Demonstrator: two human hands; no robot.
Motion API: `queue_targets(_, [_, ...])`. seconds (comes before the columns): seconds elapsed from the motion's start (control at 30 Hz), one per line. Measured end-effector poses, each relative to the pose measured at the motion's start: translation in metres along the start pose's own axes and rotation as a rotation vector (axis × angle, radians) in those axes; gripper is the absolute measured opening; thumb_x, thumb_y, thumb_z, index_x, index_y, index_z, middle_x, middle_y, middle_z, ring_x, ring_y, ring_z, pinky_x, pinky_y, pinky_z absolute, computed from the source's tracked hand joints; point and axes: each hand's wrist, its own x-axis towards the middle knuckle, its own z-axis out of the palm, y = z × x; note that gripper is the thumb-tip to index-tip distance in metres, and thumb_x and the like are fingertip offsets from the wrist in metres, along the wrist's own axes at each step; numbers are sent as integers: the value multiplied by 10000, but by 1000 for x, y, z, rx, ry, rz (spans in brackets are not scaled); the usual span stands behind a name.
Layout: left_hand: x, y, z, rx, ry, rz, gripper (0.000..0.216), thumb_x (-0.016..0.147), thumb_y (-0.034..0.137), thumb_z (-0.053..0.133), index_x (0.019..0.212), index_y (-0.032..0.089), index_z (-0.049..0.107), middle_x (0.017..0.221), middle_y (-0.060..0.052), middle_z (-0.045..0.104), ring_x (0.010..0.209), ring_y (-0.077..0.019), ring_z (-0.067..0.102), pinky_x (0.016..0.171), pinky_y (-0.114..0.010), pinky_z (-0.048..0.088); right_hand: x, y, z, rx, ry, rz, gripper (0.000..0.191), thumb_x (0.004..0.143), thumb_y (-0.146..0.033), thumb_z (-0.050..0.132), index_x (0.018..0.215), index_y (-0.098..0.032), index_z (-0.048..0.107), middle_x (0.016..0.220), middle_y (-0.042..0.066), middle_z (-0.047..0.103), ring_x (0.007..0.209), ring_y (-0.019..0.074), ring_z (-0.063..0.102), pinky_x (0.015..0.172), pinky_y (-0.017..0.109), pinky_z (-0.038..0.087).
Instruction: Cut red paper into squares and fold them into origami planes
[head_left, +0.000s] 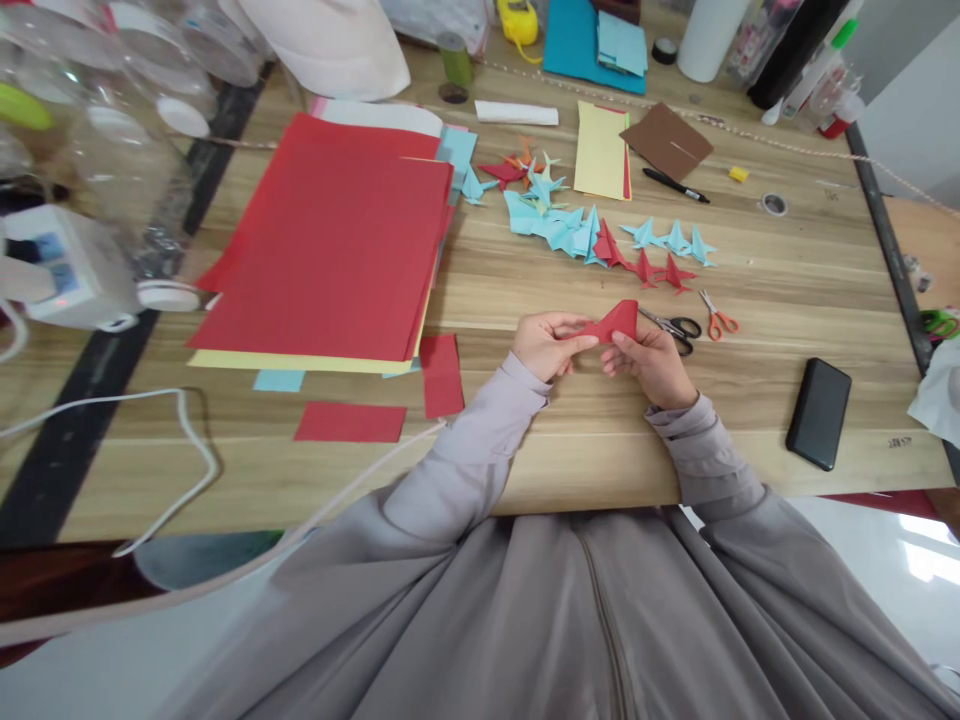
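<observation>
A piece of folded red paper (619, 321) is held between both hands above the wooden table. My left hand (546, 343) pinches its narrow left end, and my right hand (651, 362) grips the wider right part by its lower edge. Just behind my right hand lie black-handled scissors (679, 328), partly covered by it, with small orange-handled scissors (720, 318) to their right. Beyond the hands are red folded paper cranes (646, 270), blue paper cranes (671, 238) and a row of joined blue folded paper (559, 230).
Large red paper sheets (330, 240) are stacked at left, with red paper strips (349, 422) nearby. A white cable (360, 478) crosses the front left edge. A black phone-like slab (819, 413) lies at right. Farther back are a brown paper square (667, 142), a black pen (675, 186) and plastic bottles (112, 150).
</observation>
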Motion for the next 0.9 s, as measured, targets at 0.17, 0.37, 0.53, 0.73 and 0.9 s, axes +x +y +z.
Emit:
queue_targets(0.17, [6,-3,-6,-60,-85,-25,511,627,433,789,1003,96,710,513,-4,663,287,-89,474,408,-283,532,4,-1,-5,56,53,-82,399,592,-488,835,716,-151,662,575,5,695,483,115,646,481,204,537])
queue_targets(0.37, [10,-5,-10,-37,-130,13,593,649,461,766,1106,94,677,880,-130,760,330,-99,540,419,-282,517,8,5,-9,19,70,-160,388,602,-494,824,686,-155,653,581,4,692,477,107,629,493,213,526])
queue_targets(0.53, [9,-11,-1,39,-120,36,646,608,519,780,1072,79,684,881,-148,756,361,-123,580,399,-248,452,13,14,-8,-11,46,-189,365,519,-373,885,732,-144,697,606,4,702,489,116,623,513,242,521])
queue_targets(0.73, [11,-11,0,-17,-12,102,575,579,534,780,928,89,680,873,-130,754,384,-120,590,424,-251,454,15,14,-10,52,74,-209,365,523,-417,877,628,-154,648,570,8,694,459,107,613,469,219,504])
queue_targets(0.9, [12,-9,0,4,-56,115,534,578,519,786,884,94,678,776,-94,743,381,-128,591,400,-236,414,14,10,-13,79,47,-225,389,529,-392,884,729,-171,635,630,-11,702,524,109,640,530,226,543])
